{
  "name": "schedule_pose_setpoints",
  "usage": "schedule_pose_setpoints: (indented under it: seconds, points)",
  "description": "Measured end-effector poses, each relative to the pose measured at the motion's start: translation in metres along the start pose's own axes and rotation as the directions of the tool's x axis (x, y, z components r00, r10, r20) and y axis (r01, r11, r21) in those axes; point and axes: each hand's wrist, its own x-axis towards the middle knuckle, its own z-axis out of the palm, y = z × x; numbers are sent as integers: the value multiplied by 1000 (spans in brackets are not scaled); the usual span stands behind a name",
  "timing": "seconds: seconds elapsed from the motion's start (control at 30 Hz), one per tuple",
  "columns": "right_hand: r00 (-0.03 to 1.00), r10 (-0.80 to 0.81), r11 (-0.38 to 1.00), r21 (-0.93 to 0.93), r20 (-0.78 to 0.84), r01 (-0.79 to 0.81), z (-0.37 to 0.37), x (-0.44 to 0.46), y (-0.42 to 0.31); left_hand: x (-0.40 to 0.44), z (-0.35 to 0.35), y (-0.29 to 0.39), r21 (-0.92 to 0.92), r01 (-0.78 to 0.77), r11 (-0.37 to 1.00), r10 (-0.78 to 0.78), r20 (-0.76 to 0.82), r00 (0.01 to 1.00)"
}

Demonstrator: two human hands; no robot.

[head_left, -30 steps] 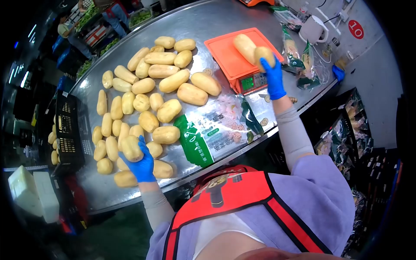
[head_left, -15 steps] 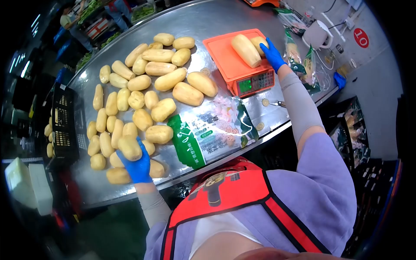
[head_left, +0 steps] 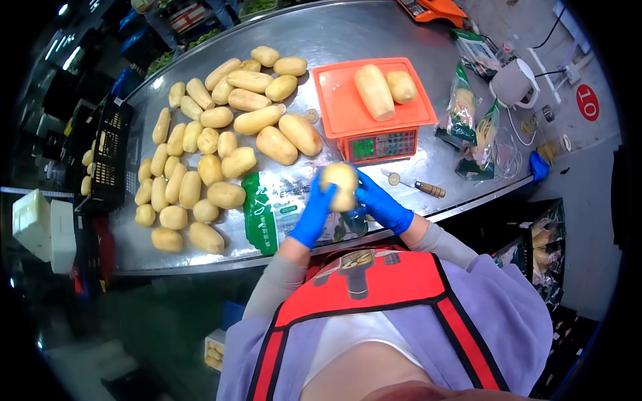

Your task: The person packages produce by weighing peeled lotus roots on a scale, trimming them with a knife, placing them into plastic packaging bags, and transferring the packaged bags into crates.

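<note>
In front of my chest, above the printed plastic bag [head_left: 267,220], I hold a short pale lotus root [head_left: 340,186] between both blue-gloved hands. My left hand [head_left: 313,208] grips its left side, and my right hand [head_left: 382,202] has its fingers against the right side. Two more lotus roots, a long one [head_left: 373,92] and a short one [head_left: 401,87], lie on the orange scale [head_left: 334,93], whose green display is lit. Many loose lotus roots [head_left: 207,167] cover the table's left half. My hands hide much of the bag's right part.
A wooden-handled knife [head_left: 430,190] lies right of my hands beside a cut slice [head_left: 394,179]. Filled bags [head_left: 461,110] and a white kettle [head_left: 515,83] stand at the table's right. A black crate [head_left: 110,157] is beyond the left edge. Another orange scale [head_left: 435,10] sits at the back.
My left hand has carried a lotus root from the left pile to the middle. My right hand has left the short root on the scale and come back to meet it.
</note>
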Motion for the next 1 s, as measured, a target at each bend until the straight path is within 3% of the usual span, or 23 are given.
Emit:
schedule_pose_setpoints:
  seconds: [0.07, 0.1, 0.13, 0.2, 0.23, 0.27, 0.33, 0.4, 0.47, 0.53, 0.6, 0.67, 0.73, 0.77, 0.8, 0.83, 0.9, 1.0]
  points:
    - [994, 6, 999, 48, -113, -1, -15, -6, -5, -9, 30, 10, 119, 6, 993, -25, 160, 987]
    - [991, 74, 994, 82, -109, -65, -32, -8, -5, -5, 35, -2, 57, 10, 998, -17, 129, 991]
    - [985, 79, 993, -73, -156, -91, -41, -15, -14, -3, 34, -7, 54, 6, 999, -13, 120, 993]
    - [965, -131, 827, -562, -228, -20, -89, -20, 12, -7, 23, -15, 265, 18, 964, -17, -5, 1000]
    - [969, -122, 765, -642, -215, -46, -94, -28, 5, -11, 19, -23, 452, -78, 889, 143, -110, 984]
    - [971, -117, 762, -646, -209, -47, -100, -33, 6, -15, 14, -31, 448, -77, 891, 144, -118, 982]
    - [974, -128, 580, -811, -184, -77, -107, -39, 6, -23, 9, -39, 846, -20, 533, 181, -91, 979]
    - [978, -157, 496, -867, -140, -44, -108, -39, 0, -31, 19, -42, 831, 13, 557, 200, -149, 968]
    - [955, -297, 183, -982, -1, 56, -104, -32, -11, -33, 22, -48, 943, -6, 334, 274, -91, 957]
    - [930, -345, 413, -910, -124, 31, -87, -23, -39, -33, 22, -51, 938, -16, 347, 313, -99, 945]
    - [802, -595, 220, -951, 44, 216, -95, 6, -56, -28, 14, -60, 943, -32, 331, 297, -72, 952]
    - [741, -668, 368, -896, -69, 249, -81, 33, -83, -28, 11, -59, 937, -2, 349, 301, -110, 947]
    - [641, -763, 92, -969, 80, 230, -85, 66, -98, -28, 4, -60, 883, -27, 468, 316, -139, 938]
    - [674, -736, 12, -994, 64, 108, -72, 71, -108, -31, -1, -59, 884, -13, 467, 323, -156, 933]
    - [677, -733, 10, -993, 75, 122, -64, 78, -111, -32, -4, -57, 824, -26, 566, 311, -185, 932]
    - [746, -666, -39, -999, 10, -21, -57, 84, -114, -32, -6, -54, 752, -43, 658, 298, -207, 932]
    - [829, -547, -160, -958, -115, -239, -40, 89, -118, -38, -9, -49, 743, -23, 669, 303, -244, 921]
    - [816, -565, -207, -935, -126, -288, -39, 96, -113, -50, 2, -31, 668, -2, 744, 308, -340, 889]
